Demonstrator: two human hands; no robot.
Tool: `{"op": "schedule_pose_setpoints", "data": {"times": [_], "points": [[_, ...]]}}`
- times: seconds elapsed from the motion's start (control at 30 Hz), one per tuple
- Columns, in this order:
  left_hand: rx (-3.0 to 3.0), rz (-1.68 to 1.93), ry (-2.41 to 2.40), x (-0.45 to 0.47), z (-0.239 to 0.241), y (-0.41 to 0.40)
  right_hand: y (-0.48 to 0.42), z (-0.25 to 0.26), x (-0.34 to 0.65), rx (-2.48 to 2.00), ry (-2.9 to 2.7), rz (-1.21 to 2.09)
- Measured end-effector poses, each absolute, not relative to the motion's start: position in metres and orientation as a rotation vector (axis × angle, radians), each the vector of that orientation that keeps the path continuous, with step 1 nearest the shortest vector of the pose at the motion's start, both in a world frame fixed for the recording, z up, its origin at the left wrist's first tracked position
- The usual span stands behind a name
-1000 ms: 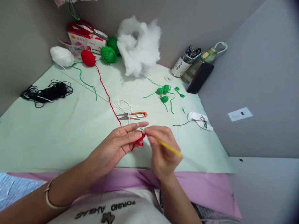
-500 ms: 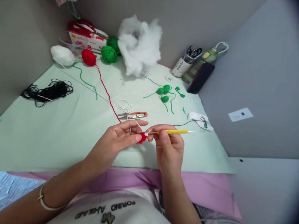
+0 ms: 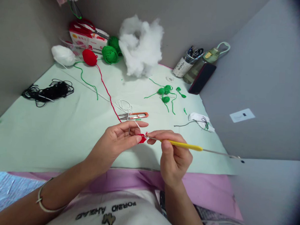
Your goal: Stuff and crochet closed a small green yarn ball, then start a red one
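Observation:
Between the thumb and fingers of my left hand (image 3: 122,136) is pinched a small red crochet piece (image 3: 141,138) with a bit of white at its right edge. White yarn (image 3: 137,126) runs over my left fingers to it. My right hand (image 3: 175,156) grips a crochet hook by its yellow handle (image 3: 185,145); the hook's left tip meets the piece, and its long metal end points right. Just beyond my left fingers lie thread snips (image 3: 133,116) with an orange handle, beside a loose coil of white yarn (image 3: 124,105).
Green crocheted balls (image 3: 166,90) with tails lie right of centre. White stuffing (image 3: 141,46), red yarn (image 3: 90,57), green yarn (image 3: 110,54) and white yarn (image 3: 63,55) stand at the back. Black yarn (image 3: 47,92) lies left. A pen cup (image 3: 183,66), bottle (image 3: 211,55) and phone (image 3: 202,78) stand back right.
My right hand has shifted right and slightly down, and the hook has tilted so its right end points lower. My left hand stays almost in place with the red piece.

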State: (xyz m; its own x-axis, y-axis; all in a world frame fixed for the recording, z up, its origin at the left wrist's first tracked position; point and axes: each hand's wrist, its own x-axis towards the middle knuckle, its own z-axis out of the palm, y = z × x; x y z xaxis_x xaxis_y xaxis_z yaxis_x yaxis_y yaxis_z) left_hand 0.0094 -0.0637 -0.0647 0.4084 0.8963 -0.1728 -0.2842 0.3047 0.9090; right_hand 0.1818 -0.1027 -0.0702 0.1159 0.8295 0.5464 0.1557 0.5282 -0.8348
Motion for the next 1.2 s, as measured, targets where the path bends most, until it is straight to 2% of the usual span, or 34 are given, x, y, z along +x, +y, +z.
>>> {"op": "schedule_pose_setpoints", "data": {"times": [0.37,0.53,0.6,0.77,0.87,0.97,1.13,1.2], "points": [[0.938,1.058,0.914,0.02,-0.061,-0.069,-0.102,-0.076,0.179,-0.92,-1.721,0.127],[0.793,0.977,0.816,0.022,-0.061,-0.069,-0.106,-0.084,0.173,-1.095,-1.863,-0.273],[0.669,0.866,0.751,0.02,-0.063,-0.066,-0.106,-0.084,0.172,-1.105,-1.823,-0.225],[0.638,0.847,0.75,0.012,-0.067,-0.059,-0.098,-0.073,0.173,-1.026,-1.435,0.346],[0.748,0.867,0.752,0.013,-0.064,-0.06,-0.093,-0.069,0.171,-0.977,-1.36,0.544],[0.811,0.911,0.773,0.016,-0.06,-0.063,-0.094,-0.073,0.17,-1.016,-1.418,0.511],[0.69,0.878,0.741,0.019,-0.065,-0.063,-0.102,-0.082,0.173,-1.094,-1.721,0.108],[0.59,0.812,0.693,0.017,-0.068,-0.061,-0.101,-0.08,0.175,-1.078,-1.699,0.13]]}}
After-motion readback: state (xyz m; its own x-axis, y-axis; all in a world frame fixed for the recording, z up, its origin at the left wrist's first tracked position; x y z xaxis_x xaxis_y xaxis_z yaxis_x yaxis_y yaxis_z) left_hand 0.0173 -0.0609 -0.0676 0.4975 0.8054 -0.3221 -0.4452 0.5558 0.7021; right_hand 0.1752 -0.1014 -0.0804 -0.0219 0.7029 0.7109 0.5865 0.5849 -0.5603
